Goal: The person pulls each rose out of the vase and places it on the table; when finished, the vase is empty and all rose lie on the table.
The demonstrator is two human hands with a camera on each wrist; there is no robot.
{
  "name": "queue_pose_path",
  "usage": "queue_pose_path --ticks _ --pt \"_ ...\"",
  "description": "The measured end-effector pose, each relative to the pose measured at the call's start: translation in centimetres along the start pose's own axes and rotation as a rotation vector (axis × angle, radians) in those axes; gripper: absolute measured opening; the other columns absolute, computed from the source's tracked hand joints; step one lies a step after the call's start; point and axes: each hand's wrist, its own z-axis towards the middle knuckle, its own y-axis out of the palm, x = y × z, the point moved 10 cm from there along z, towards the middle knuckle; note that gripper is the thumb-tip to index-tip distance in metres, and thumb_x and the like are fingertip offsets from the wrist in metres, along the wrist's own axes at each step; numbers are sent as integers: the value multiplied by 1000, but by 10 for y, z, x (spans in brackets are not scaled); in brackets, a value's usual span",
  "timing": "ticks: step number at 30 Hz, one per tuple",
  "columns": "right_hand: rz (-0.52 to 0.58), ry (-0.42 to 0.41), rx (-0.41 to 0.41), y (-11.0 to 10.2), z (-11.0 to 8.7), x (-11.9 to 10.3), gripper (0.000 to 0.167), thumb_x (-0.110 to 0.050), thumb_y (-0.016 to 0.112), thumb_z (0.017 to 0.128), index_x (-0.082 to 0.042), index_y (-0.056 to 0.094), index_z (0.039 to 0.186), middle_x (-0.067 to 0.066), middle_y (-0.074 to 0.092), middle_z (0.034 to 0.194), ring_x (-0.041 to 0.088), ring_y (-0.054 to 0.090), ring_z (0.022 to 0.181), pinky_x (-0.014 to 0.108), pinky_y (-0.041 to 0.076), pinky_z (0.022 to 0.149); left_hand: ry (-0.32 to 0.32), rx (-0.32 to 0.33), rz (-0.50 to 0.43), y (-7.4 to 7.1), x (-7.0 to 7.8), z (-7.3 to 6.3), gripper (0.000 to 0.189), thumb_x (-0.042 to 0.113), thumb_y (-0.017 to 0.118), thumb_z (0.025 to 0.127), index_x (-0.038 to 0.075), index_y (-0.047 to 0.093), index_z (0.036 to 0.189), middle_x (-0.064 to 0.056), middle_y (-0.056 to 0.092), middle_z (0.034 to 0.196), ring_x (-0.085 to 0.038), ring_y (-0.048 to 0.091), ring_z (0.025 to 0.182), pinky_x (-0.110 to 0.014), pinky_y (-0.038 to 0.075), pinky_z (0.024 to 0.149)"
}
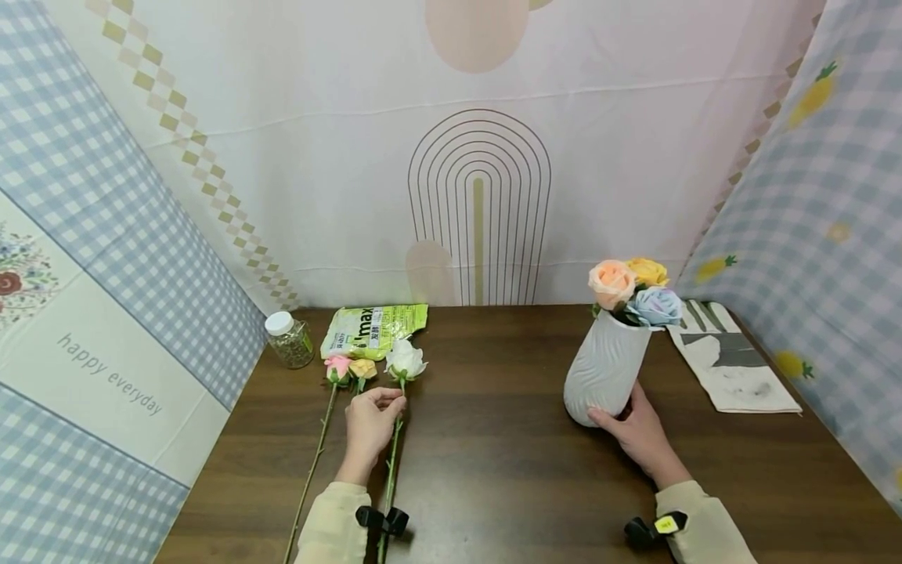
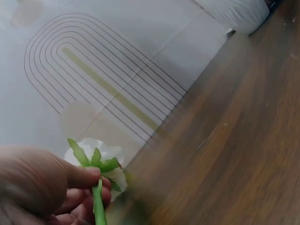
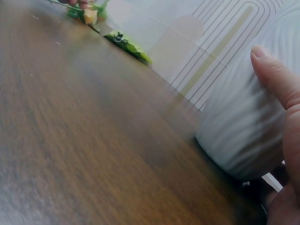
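My left hand [image 1: 372, 425] pinches the green stem of a white rose [image 1: 405, 360] just under its bloom, thumb against fingers in the left wrist view. A pink rose [image 1: 337, 368] and a pale yellow rose [image 1: 362, 369] lie beside it on the left. At the right, my right hand [image 1: 640, 432] grips the lower part of a white ribbed vase [image 1: 607, 368], which leans to the right. Out of its mouth stand a peach rose [image 1: 611, 283], a yellow rose [image 1: 647, 272] and a blue rose [image 1: 656, 305]. The thumb lies across the vase's side in the right wrist view.
A green bag [image 1: 373, 329] lies at the back of the brown table [image 1: 493, 454], just behind the loose blooms. Left of it stands a white-lidded jar [image 1: 290, 341]. A printed cloth [image 1: 733, 360] lies right of the vase. Fabric hangs behind and on both sides.
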Motion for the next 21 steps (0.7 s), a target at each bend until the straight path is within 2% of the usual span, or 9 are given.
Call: queue_pose_path --ticks 2,4,11,15,21 --pt "-4 -1 2 0 0 0 80 -28 75 85 -5 27 145 19 44 136 30 43 122 12 34 85 20 12 64 -3 1 0 6 10 77 82 8 77 88 0 72 73 -11 65 63 -25 48 54" --pt "-4 -2 4 0 0 1 80 -28 75 85 -5 28 145 19 44 136 30 43 122 11 34 86 28 17 90 -4 0 1 6 11 77 82 10 78 88 1 72 73 -11 65 64 -26 47 54" --pt "-4 -8 5 0 0 0 80 -27 75 85 -4 28 144 19 44 135 29 43 120 10 33 85 -19 27 20 -11 -12 6 7 10 77 82 9 78 88 0 71 72 -10 64 62 -24 46 52" --pt "-10 -18 11 -1 0 -1 79 -27 75 85 -4 28 144 18 45 135 26 44 118 9 33 84 -16 32 43 -16 -13 8 6 11 77 82 10 78 88 0 71 72 -10 64 62 -26 46 52" --pt "-13 -9 5 0 0 1 78 -28 75 85 -4 28 143 19 45 134 27 44 118 9 34 84 -15 -1 113 -14 -15 9 8 13 77 82 11 78 89 0 72 74 -10 63 64 -29 46 57"
